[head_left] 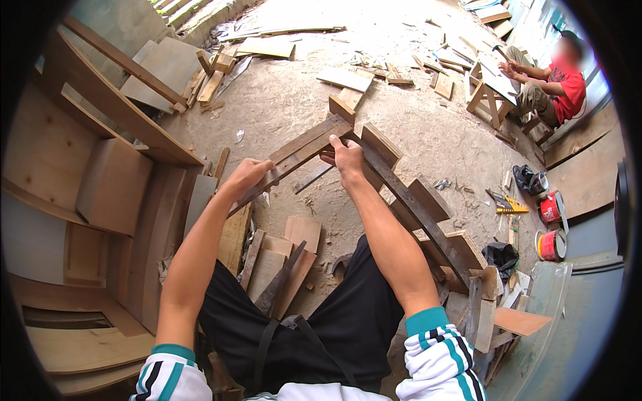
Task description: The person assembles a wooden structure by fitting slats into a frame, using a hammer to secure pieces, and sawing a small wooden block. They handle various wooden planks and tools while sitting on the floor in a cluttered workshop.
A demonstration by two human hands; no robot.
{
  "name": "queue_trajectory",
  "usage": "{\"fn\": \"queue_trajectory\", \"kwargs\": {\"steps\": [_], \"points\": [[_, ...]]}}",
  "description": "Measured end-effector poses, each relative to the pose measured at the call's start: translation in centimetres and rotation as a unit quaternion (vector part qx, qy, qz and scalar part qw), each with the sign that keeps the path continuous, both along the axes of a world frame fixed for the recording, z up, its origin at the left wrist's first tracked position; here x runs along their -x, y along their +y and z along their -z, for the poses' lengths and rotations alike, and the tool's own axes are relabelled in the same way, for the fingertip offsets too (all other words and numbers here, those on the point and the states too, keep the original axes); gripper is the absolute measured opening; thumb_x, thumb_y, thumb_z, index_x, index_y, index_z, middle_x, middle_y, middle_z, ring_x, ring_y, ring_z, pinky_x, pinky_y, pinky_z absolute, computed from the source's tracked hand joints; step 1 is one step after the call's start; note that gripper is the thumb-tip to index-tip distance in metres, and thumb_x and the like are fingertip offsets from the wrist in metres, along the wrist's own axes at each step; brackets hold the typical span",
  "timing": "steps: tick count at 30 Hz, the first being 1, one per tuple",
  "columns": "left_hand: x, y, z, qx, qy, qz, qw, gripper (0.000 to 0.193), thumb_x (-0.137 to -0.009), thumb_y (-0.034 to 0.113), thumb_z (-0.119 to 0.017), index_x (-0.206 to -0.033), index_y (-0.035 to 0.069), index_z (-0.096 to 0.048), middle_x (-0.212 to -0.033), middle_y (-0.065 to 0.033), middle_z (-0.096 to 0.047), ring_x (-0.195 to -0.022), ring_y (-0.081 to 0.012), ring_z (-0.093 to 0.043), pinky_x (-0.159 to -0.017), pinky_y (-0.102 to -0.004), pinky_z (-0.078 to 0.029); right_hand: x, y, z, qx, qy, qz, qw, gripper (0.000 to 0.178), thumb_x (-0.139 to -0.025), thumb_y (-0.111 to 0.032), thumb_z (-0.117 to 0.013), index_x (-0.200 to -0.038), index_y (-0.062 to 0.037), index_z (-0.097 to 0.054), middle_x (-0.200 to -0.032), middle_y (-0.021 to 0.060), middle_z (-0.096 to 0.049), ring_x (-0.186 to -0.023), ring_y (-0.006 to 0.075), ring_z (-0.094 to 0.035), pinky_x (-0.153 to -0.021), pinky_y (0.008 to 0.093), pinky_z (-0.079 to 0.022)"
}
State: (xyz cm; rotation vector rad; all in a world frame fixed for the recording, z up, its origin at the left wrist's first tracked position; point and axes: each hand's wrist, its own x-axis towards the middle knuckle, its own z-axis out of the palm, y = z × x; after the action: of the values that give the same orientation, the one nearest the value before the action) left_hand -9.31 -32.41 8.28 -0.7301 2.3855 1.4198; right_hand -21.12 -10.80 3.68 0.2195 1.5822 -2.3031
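At the far left we see plywood cabinet panels (80, 194) leaning beside our legs. Our left hand (246, 175) is clenched around the lower end of a long, weathered wooden plank (301, 150), which runs up and to the right above the dirt floor (281, 100). Our right hand (347, 158) grasps the same plank nearer its upper end, thumb on top, where it crosses a notched wooden beam (421, 214) running toward the lower right. Flat offcuts (281, 260) lie on the floor between our knees. Two red paint cans (552, 227) stand near the right edge, and another person in a red shirt (558, 83) sits at the top right corner.
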Motion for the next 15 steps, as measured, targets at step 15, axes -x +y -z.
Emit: {"fn": "queue_trajectory", "kwargs": {"steps": [15], "points": [[-0.8, 0.7, -0.1, -0.007, -0.002, 0.009, 1.0, 0.041, -0.096, 0.034, -0.049, -0.095, -0.003, -0.07, -0.077, -0.0096, -0.07, -0.058, -0.0165, -0.063, -0.063, -0.0325, -0.05, -0.8, 2.1, 1.4, -0.135, 0.019, -0.198, 0.971, 0.04, -0.095, -0.025, -0.054, -0.117, 0.0088, -0.056, -0.1, 0.0163, -0.068, -0.076, 0.0258, -0.07, -0.064, 0.036, -0.059]]}}
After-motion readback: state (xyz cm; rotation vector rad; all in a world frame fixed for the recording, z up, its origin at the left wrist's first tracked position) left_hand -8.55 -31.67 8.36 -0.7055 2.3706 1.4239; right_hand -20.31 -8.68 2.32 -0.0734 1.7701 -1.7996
